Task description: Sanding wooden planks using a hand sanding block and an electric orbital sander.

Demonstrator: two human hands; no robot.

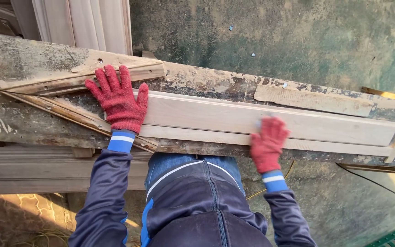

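A long pale moulded wood board (270,120) lies along a worn, stained workbench (33,64). My left hand (117,98), in a red knit glove, is pressed flat on the board's left end with fingers spread. My right hand (268,142), also red-gloved, is blurred and rests on the board's near edge around its middle, fingers curled over something small that I cannot make out. Two nailed wooden strips (74,114) form a wedge-shaped stop at the board's left end.
A loose flat wood offcut (314,100) lies on the bench behind the board. Pale moulded panels (85,23) lean at the back left. A stained concrete floor (298,41) lies beyond, and a thin cable (376,183) runs across it at the lower right.
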